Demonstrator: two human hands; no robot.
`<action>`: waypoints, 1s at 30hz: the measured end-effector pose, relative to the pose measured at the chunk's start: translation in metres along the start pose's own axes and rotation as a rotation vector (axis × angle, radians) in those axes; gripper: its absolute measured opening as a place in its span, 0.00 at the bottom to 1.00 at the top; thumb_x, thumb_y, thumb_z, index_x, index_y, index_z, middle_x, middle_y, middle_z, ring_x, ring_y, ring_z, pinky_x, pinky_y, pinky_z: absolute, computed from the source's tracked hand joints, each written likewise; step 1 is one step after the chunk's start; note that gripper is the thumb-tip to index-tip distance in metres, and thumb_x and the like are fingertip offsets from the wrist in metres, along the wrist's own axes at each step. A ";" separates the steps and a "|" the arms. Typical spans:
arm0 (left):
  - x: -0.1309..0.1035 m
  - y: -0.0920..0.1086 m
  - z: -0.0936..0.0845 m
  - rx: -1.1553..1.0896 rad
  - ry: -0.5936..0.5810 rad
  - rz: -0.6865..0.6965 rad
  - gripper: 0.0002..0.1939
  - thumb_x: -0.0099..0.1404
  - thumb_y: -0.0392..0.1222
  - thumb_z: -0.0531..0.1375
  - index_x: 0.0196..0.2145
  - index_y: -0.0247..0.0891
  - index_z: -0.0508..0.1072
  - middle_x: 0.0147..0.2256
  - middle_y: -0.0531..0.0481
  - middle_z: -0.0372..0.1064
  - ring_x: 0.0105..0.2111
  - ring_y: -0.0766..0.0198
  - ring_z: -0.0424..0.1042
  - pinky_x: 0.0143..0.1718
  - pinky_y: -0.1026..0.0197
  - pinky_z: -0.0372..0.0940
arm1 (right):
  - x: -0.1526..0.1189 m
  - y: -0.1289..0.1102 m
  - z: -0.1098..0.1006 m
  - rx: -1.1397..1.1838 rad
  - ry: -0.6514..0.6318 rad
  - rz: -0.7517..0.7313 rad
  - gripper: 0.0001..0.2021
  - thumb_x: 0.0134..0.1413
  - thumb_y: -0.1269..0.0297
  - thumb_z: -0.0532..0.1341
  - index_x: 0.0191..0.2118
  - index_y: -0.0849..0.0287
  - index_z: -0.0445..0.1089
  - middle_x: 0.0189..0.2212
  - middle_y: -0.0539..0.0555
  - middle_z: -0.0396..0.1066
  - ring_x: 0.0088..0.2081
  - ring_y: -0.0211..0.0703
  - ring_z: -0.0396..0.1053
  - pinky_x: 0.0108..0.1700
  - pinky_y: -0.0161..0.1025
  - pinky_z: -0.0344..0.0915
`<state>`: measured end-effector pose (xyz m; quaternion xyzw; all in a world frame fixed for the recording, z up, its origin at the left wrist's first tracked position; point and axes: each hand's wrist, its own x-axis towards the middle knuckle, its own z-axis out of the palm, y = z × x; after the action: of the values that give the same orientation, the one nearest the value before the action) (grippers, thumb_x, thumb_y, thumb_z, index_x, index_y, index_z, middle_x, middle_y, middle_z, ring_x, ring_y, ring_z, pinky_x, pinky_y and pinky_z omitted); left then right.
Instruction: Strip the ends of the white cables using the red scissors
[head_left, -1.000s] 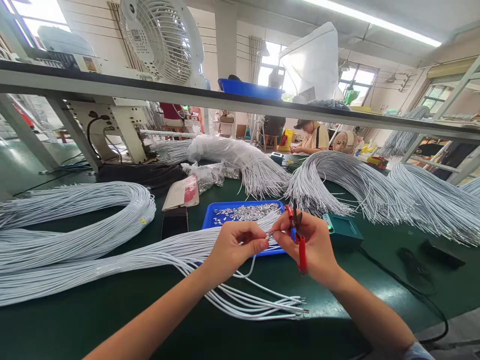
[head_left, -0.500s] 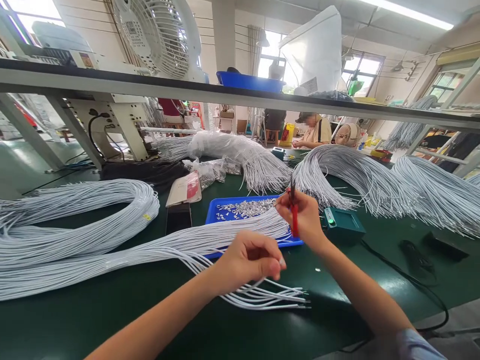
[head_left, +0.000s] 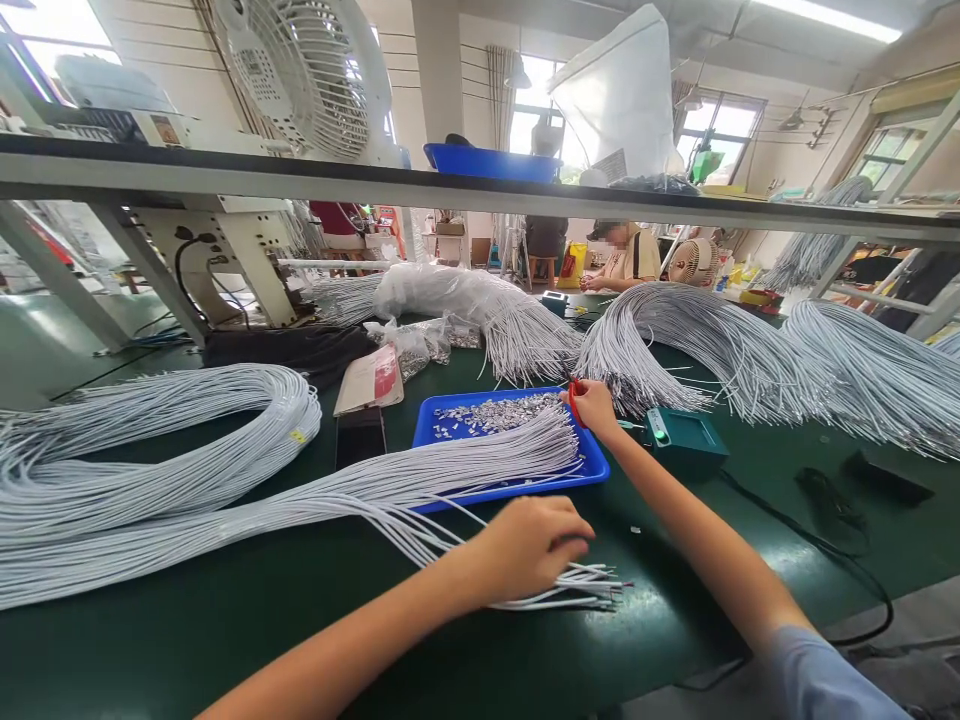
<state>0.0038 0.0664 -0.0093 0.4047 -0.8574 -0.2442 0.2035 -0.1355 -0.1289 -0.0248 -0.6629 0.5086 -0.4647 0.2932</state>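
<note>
Thin white plastic-sheathed cables [head_left: 559, 603] fan loosely across the dark green smooth table [head_left: 135, 665], their bare-tipped ends lying in front of the shallow blue plastic tray [head_left: 600, 472]. Each strand appears light, springy and flexible; the slick-looking sheath would probably roll under a loose touch, so a pinch just behind the tip should give the best control, while the fine exposed ends are likely to bend if pressed. The left hand [head_left: 525, 548] lies over this fan with its fingers curled; whether they grasp a strand cannot be told. A thick bundle of white cables [head_left: 450, 462] rests partly in the tray; taken whole it is presumably heavy and floppy, better supported along its length than lifted by its ends. Beyond the bundle's tips lie small silvery metal pieces [head_left: 491, 413], seemingly light, stiff and easily scattered, best picked up singly by fingertip. At the tray's far right corner, the right hand [head_left: 596, 408] grasps red-handled scissors [head_left: 574, 403]; whether its fingertips also pinch a metal piece cannot be made out. Just right of the tray stands a dark green box with a lit green lamp [head_left: 686, 440].
</note>
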 end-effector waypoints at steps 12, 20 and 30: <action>0.006 -0.077 -0.036 0.707 -0.053 -0.401 0.14 0.62 0.24 0.49 0.34 0.28 0.75 0.36 0.36 0.73 0.39 0.51 0.74 0.40 0.55 0.66 | -0.006 -0.023 -0.009 0.314 0.008 -0.024 0.14 0.34 0.54 0.63 0.23 0.62 0.66 0.19 0.48 0.62 0.22 0.35 0.55 0.25 0.35 0.53; 0.007 -0.074 -0.033 0.693 -0.081 -0.391 0.17 0.56 0.20 0.48 0.35 0.27 0.74 0.38 0.34 0.71 0.41 0.52 0.72 0.42 0.56 0.65 | -0.017 -0.047 -0.016 0.440 0.054 -0.032 0.11 0.35 0.58 0.64 0.21 0.60 0.65 0.17 0.46 0.60 0.20 0.32 0.53 0.25 0.35 0.54; 0.002 -0.061 -0.066 0.422 0.035 -0.431 0.15 0.67 0.35 0.47 0.42 0.34 0.73 0.30 0.47 0.73 0.31 0.61 0.71 0.35 0.62 0.61 | -0.018 -0.056 -0.020 0.593 0.114 0.003 0.12 0.34 0.59 0.66 0.21 0.59 0.63 0.17 0.46 0.60 0.20 0.32 0.53 0.22 0.34 0.49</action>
<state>0.0747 0.0143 0.0079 0.6149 -0.7799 -0.0912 0.0731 -0.1326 -0.0925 0.0252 -0.5207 0.3671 -0.6289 0.4457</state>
